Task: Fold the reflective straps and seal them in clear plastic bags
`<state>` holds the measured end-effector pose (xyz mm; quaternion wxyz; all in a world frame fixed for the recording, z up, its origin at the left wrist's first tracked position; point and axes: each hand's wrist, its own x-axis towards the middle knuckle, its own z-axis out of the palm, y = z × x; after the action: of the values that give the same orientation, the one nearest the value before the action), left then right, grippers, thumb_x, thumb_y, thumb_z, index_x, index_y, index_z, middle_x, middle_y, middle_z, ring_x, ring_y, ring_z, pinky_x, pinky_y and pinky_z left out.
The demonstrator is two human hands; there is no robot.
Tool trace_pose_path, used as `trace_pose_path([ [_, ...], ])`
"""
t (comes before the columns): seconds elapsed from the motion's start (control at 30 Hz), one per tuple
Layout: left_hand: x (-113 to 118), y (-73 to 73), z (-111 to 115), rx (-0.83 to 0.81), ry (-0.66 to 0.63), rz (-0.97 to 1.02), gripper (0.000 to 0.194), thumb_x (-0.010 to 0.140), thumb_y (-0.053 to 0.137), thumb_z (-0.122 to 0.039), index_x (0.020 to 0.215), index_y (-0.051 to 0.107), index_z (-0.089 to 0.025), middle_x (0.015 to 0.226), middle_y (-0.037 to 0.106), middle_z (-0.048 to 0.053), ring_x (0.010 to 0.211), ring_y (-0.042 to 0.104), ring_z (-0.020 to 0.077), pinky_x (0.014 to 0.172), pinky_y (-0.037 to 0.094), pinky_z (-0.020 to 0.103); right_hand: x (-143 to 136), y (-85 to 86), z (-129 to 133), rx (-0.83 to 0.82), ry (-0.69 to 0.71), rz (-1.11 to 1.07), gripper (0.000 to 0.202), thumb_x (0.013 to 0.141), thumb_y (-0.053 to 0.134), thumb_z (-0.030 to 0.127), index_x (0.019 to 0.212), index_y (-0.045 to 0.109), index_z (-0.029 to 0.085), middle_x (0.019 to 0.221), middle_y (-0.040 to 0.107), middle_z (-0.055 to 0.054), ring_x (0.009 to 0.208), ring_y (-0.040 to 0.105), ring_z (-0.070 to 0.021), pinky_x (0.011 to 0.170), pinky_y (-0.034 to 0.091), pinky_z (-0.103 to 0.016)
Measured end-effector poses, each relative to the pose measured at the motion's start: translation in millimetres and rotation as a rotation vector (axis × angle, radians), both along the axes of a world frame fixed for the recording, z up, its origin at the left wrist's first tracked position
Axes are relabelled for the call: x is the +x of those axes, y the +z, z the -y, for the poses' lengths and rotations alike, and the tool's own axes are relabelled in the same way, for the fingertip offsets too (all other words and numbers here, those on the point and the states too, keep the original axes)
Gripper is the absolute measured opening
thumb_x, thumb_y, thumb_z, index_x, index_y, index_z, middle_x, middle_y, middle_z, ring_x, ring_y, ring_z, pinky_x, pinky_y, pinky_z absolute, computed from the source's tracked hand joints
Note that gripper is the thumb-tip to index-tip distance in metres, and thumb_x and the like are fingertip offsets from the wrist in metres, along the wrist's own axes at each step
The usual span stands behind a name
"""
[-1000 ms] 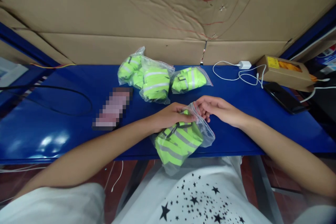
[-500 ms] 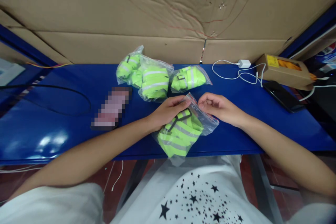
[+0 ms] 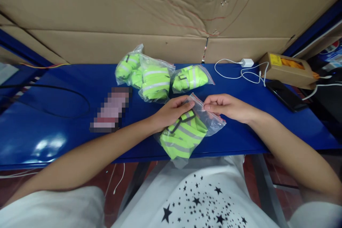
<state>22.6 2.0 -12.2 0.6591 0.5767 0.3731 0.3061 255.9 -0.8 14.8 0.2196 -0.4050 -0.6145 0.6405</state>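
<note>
A clear zip bag [image 3: 214, 124] lies tilted at the table's front edge, its zip strip toward the upper right. Inside it is a folded neon-yellow reflective strap [image 3: 184, 136] with grey bands and a black buckle. My left hand [image 3: 175, 111] grips the bag's upper left corner, thumb on top. At the zip edge, the thumb and fingers of my right hand [image 3: 223, 107] pinch the plastic. Behind my hands rest several similar packed bags: one in the middle [image 3: 155, 82], one on the right [image 3: 191, 79] and one on the left [image 3: 128, 67].
On the blue table [image 3: 66, 99], a phone with a blurred screen [image 3: 110, 108] lies left of the bags. To the right are a white charger with cable [image 3: 247, 62], a cardboard box [image 3: 288, 69] and a black phone [image 3: 285, 95]. A cardboard wall [image 3: 133, 10] stands behind.
My right thumb and fingers have straightened along the zip edge, and the bag's open-side corner has shifted slightly right. My left hand keeps its hold.
</note>
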Motion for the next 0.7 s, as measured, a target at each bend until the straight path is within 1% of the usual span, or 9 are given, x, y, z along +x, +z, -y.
trace_pose_path([
  [0.13, -0.3, 0.1, 0.6, 0.021, 0.0, -0.02, 0.038, 0.09, 0.07, -0.05, 0.11, 0.073, -0.018, 0.1, 0.074, 0.002, 0.092, 0.067, 0.0162, 0.085, 0.051, 0.026, 3.5, 4.0, 1.2, -0.026, -0.011, 0.037, 0.039, 0.082, 0.079, 0.05, 0.081, 0.062, 0.016, 0.062, 0.061, 0.004, 0.047, 0.049, -0.0056, 0.044, 0.037, -0.019],
  [0.27, -1.5, -1.3, 0.9, -0.035, 0.0, 0.029, 0.037, 0.09, 0.071, -0.05, 0.11, 0.072, -0.019, 0.102, 0.074, 0.002, 0.093, 0.067, 0.0158, 0.087, 0.051, 0.026, 5.2, -0.6, 2.0, -0.054, -0.047, -0.043, 0.04, 0.086, 0.075, 0.054, 0.077, 0.06, 0.017, 0.059, 0.055, 0.005, 0.048, 0.05, -0.0072, 0.045, 0.04, -0.02],
  [0.37, -2.2, -3.6, 0.3, -0.066, -0.024, 0.081, 0.038, 0.09, 0.071, -0.051, 0.11, 0.072, -0.019, 0.106, 0.074, 0.003, 0.098, 0.067, 0.0168, 0.092, 0.051, 0.027, 5.9, -3.0, 1.4, -0.077, -0.022, -0.071, 0.04, 0.087, 0.073, 0.054, 0.077, 0.06, 0.017, 0.059, 0.056, 0.004, 0.05, 0.05, -0.0081, 0.047, 0.041, -0.021],
  [0.43, -2.6, -5.0, -0.6, -0.067, -0.039, 0.084, 0.04, 0.09, 0.07, -0.053, 0.11, 0.072, -0.019, 0.106, 0.074, 0.004, 0.098, 0.067, 0.0176, 0.091, 0.052, 0.028, 5.2, -2.2, 1.8, -0.056, -0.011, -0.051, 0.041, 0.088, 0.072, 0.055, 0.077, 0.06, 0.017, 0.06, 0.056, 0.003, 0.052, 0.051, -0.0085, 0.049, 0.041, -0.022],
  [0.5, -2.8, -5.6, -1.4, -0.039, -0.051, 0.063, 0.041, 0.092, 0.067, -0.055, 0.111, 0.072, -0.019, 0.107, 0.074, 0.005, 0.098, 0.067, 0.0183, 0.09, 0.052, 0.028, 4.1, -0.4, 3.3, -0.018, 0.001, -0.019, 0.041, 0.087, 0.072, 0.056, 0.081, 0.061, 0.017, 0.061, 0.057, 0.003, 0.053, 0.052, -0.0085, 0.05, 0.042, -0.022],
  [0.6, -2.9, -4.8, -2.0, 0.05, -0.052, 0.003, 0.042, 0.094, 0.063, -0.057, 0.11, 0.073, -0.019, 0.109, 0.073, 0.005, 0.101, 0.066, 0.0193, 0.091, 0.051, 0.028, 3.8, 0.8, 5.9, -0.001, 0.073, 0.029, 0.038, 0.086, 0.075, 0.052, 0.089, 0.062, 0.017, 0.065, 0.06, 0.004, 0.054, 0.053, -0.0082, 0.05, 0.042, -0.021],
  [0.7, -2.6, -3.6, -1.6, 0.11, -0.054, -0.028, 0.043, 0.096, 0.06, -0.057, 0.11, 0.073, -0.019, 0.109, 0.073, 0.005, 0.104, 0.066, 0.0199, 0.093, 0.05, 0.028, 7.8, -1.3, 5.1, -0.029, 0.137, 0.057, 0.032, 0.084, 0.078, 0.045, 0.087, 0.064, 0.016, 0.067, 0.061, 0.004, 0.055, 0.054, -0.008, 0.052, 0.043, -0.022],
])
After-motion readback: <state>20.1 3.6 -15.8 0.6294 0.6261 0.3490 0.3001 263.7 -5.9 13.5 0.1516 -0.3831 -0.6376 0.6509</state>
